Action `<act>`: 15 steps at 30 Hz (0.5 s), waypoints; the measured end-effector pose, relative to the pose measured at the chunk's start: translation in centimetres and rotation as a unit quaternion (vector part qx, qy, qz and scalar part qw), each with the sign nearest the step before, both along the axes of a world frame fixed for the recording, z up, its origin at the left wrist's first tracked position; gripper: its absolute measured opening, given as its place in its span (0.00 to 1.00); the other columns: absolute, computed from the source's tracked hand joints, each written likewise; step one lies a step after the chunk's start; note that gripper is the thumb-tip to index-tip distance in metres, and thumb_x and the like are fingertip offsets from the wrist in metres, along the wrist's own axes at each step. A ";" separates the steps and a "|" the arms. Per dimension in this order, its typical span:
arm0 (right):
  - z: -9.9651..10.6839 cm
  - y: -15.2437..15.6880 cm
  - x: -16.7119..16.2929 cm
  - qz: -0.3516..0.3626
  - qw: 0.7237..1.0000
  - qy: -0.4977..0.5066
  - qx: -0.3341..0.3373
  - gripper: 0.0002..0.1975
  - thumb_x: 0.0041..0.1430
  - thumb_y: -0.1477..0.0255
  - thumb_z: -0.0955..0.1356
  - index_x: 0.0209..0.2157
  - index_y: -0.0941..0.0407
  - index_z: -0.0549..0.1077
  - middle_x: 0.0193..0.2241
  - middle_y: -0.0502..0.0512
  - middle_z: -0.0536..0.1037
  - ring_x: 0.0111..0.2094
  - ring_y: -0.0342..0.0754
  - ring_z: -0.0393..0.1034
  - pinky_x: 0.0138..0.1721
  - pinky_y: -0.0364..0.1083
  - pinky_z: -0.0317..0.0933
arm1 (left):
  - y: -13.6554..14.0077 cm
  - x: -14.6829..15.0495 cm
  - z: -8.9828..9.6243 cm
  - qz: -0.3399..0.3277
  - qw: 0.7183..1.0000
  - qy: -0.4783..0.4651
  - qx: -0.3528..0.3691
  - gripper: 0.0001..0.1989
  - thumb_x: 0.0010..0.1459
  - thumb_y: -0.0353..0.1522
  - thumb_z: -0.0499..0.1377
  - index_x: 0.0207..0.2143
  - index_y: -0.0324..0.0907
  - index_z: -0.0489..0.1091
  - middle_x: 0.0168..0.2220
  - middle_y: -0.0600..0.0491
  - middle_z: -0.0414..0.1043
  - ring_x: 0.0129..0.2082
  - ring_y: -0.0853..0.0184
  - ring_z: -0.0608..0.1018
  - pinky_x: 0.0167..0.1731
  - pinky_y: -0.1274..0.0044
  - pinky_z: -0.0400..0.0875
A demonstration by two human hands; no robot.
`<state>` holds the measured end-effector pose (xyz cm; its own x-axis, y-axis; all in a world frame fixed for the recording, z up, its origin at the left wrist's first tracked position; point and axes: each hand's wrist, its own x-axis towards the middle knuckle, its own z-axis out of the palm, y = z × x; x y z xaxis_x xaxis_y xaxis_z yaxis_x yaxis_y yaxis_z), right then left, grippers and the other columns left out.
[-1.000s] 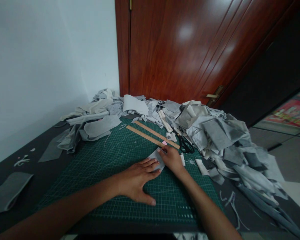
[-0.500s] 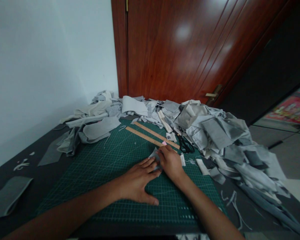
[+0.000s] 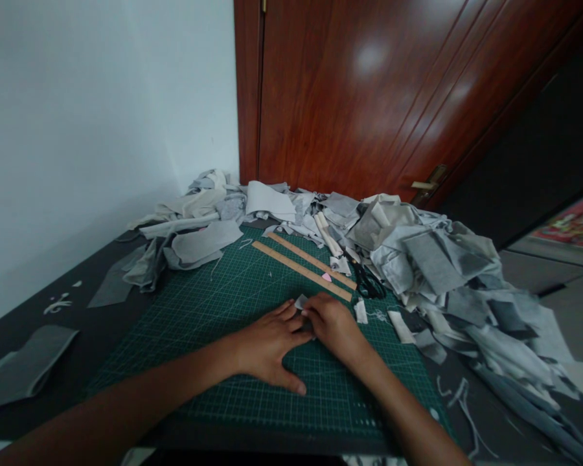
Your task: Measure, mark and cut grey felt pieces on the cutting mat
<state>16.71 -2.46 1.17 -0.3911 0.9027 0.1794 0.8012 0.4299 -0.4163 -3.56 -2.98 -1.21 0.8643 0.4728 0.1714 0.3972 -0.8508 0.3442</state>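
Observation:
A small piece of light grey fabric [image 3: 301, 301] lies on the green cutting mat [image 3: 214, 310], mostly hidden under my fingers. My left hand [image 3: 274, 346] rests flat with its fingers spread, the fingertips reaching the fabric and the thumb pointing towards me. Beside it, my right hand [image 3: 333, 320] is closed in a pinch at the fabric's edge. Just beyond the hands lie two wooden rulers [image 3: 301, 270], with a small pink piece [image 3: 326, 277] on the nearer one. Black-handled scissors [image 3: 369, 281] lie to the right of the rulers.
Fabric scraps [image 3: 432, 255] are heaped along the table's back and right side. More grey pieces [image 3: 199, 244] lie at the left, and a folded grey cloth [image 3: 34, 362] at the near left. A white wall [image 3: 78, 116] and a wooden door [image 3: 340, 97] stand behind.
The view has shifted slightly, moving the scene to the right. Less of the grey fabric shows between my hands, with one corner visible. Both hands stay close together on it.

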 end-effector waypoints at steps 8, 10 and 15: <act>-0.3 0.1 0.0 -0.024 1.000 0.010 0.011 0.08 0.66 0.77 0.66 0.34 0.55 0.77 0.33 0.53 0.77 0.37 0.47 0.73 0.38 0.43 0.59 | 2.1 -1.5 2.6 -0.021 0.999 0.038 -0.007 0.26 0.60 0.45 0.65 0.59 0.48 0.70 0.64 0.48 0.67 0.66 0.53 0.65 0.68 0.61 0.53; -0.2 -0.1 -0.2 -0.035 0.999 -0.019 0.019 0.08 0.67 0.75 0.66 0.35 0.55 0.78 0.35 0.54 0.77 0.37 0.48 0.73 0.37 0.43 0.59 | 2.3 -1.7 3.2 0.012 0.999 0.040 0.010 0.18 0.62 0.41 0.63 0.54 0.49 0.74 0.59 0.50 0.72 0.64 0.55 0.68 0.66 0.63 0.56; -0.3 -1.1 -1.3 -0.048 0.992 -0.109 0.040 0.10 0.69 0.75 0.64 0.39 0.55 0.77 0.38 0.56 0.77 0.38 0.48 0.73 0.36 0.43 0.59 | 2.5 -2.4 4.1 0.052 0.997 0.054 0.033 0.14 0.59 0.40 0.66 0.46 0.47 0.78 0.58 0.48 0.73 0.62 0.51 0.70 0.63 0.62 0.61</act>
